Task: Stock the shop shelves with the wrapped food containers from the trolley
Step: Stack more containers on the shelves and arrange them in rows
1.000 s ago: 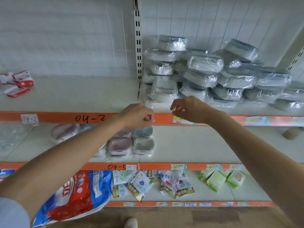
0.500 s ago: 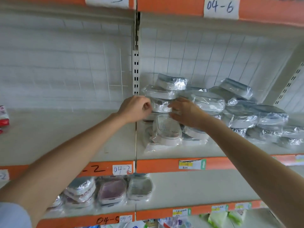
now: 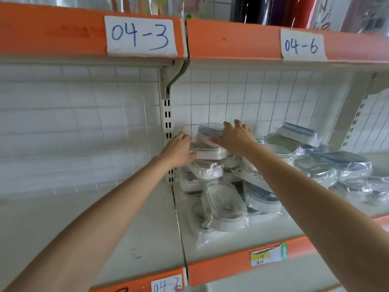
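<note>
Head view: both arms stretched up to the white metal shelf point(image 3: 210, 245) — left hand point(image 3: 179, 149) grips the end of a plastic-wrapped white oval food container point(image 3: 207, 153) topping the pile; right hand point(image 3: 235, 137) lies on it with fingers spread.

Hidden from me: left hand point(image 3: 177, 149) fingertips behind wrapped container point(image 3: 207, 153); "04-2" label point(image 3: 167, 284) cut off; upper goods point(image 3: 273, 9) blurred.
</note>
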{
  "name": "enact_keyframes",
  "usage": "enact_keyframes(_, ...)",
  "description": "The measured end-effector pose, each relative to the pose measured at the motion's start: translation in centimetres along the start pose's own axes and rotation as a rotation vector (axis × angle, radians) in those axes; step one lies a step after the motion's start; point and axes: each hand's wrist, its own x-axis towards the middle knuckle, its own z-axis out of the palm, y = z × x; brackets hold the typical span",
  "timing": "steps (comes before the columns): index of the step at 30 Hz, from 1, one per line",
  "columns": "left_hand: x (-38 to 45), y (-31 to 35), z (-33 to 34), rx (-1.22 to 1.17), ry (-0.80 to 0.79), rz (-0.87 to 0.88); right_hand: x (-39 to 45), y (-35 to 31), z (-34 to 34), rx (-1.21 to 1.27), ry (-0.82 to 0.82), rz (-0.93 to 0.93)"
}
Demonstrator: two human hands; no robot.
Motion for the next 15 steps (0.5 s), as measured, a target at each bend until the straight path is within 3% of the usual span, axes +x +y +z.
enact_keyframes(5,1.7,-1.2,0.5,0.024,-0.169,0.016,0.9,-0.2,0.6,0.072,-0.037,0.04)
enact_keyframes(15,5.1,-1.0,1.1,0.046,-0.294,0.064,-0.2,2.8,-0.3,-0.008,0.192,0.138)
